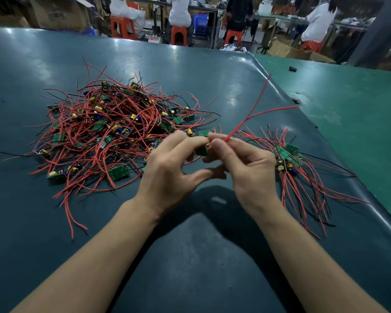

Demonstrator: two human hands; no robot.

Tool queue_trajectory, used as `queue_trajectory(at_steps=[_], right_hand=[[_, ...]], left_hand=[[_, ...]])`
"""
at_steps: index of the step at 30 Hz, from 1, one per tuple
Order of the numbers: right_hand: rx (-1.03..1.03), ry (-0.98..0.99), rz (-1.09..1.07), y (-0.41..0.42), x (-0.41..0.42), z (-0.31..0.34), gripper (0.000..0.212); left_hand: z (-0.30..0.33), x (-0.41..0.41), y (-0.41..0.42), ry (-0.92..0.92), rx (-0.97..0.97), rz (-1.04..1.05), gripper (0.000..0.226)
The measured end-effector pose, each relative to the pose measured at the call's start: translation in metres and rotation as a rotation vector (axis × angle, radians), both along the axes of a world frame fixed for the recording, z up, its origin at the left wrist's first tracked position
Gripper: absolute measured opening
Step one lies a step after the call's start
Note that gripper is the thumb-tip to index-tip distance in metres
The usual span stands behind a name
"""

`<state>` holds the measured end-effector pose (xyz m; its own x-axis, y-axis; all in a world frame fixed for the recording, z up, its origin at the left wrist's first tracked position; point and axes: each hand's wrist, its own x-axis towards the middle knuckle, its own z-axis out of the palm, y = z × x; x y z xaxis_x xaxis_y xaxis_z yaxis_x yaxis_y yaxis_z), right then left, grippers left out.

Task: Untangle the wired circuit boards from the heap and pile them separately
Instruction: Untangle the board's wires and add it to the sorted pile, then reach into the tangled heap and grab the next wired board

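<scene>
hands (pixel 209 159) gripping board (pixel 201 150), red wires (pixel 246 119)

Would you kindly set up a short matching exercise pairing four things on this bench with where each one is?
Things:
1. tangled heap
2. sorted pile
3. circuit board in hand
4. two long red wires

Places:
A. rising up and to the right from the right hand
B. on the mat, left of the left hand
C. on the mat, right of the right hand
D. between both hands' fingers

Pairs: 1-B, 2-C, 3-D, 4-A
</scene>
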<state>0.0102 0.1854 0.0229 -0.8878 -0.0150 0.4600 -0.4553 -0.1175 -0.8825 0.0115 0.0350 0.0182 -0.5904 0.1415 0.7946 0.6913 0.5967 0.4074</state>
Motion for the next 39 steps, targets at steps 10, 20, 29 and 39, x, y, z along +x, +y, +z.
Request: queue_trajectory(at_steps=[10,20,29,39], right_hand=[[-0.238,-0.232,-0.11,0.002,-0.007,0.006,0.005],[-0.501,-0.295,-0.281,0.032,-0.021,0.019,0.021],[-0.73,-0.52,-0.138,0.047,-0.026,0.024,0.04],[0.002,-0.403,0.272,0.005,0.0,0.004,0.019]], left_hand=[[-0.002,0.0,0.003,0.02,0.001,0.023,0.026],[-0.005,0.001,0.002,0.042,-0.013,0.05,0.024],[-0.006,-0.002,0.002,0.068,-0.122,-0.017,0.026],[-0.002,-0.002,-0.001,0.155,0.02,0.127,0.037]])
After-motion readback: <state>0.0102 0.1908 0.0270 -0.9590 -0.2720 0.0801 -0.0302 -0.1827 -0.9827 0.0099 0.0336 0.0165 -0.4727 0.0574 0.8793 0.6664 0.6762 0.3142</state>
